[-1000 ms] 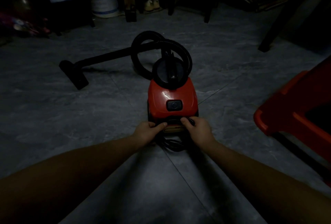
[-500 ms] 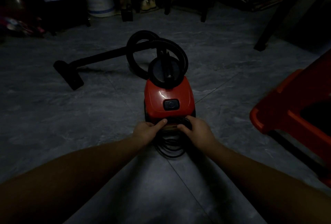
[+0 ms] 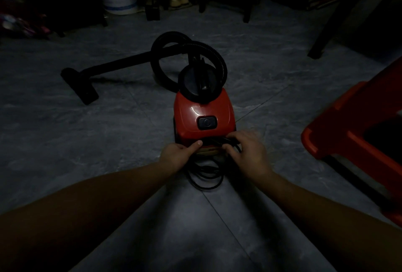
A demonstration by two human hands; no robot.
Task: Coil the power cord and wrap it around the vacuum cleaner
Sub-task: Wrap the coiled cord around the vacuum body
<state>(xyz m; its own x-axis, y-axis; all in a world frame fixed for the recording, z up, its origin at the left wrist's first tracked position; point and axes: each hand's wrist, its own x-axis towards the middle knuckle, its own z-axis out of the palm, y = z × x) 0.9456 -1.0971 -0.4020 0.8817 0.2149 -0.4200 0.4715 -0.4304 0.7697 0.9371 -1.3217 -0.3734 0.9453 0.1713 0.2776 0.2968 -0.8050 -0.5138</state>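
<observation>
Black power cord (image 3: 206, 176), a thin rubbery cable, lies in loose loops on the grey marbled floor tiles (image 3: 108, 141) just behind the small red plastic canister vacuum cleaner (image 3: 203, 117); compared with a second ago the loops on the floor are wider and more spread out, reaching further toward the person, and a strand now runs up from them to the rear edge of the vacuum; the right hand (image 3: 248, 152) has shifted from the middle of the back edge toward the right rear corner, carrying that strand with it; I judge this to mean the wrapping has begun but is far from done, since most of the cord is still on the floor rather than around the body; the right hand is curled closed over the strand, its fingers bent down against the red shell, the thumb pinching the cable from below; the left hand (image 3: 180, 155) sits at the left of the rear edge, thumb pressed flat on the lip of the shell, fingers folded under; whether it traps a bit of cord there or only steadies the machine I cannot tell in this dim light; the vacuum's black ribbed hose (image 3: 221, 63) arches over its front, and its black wand and floor nozzle (image 3: 84, 85) lie well off to the left; a red plastic stool (image 3: 348, 139) stands near on the right.
</observation>
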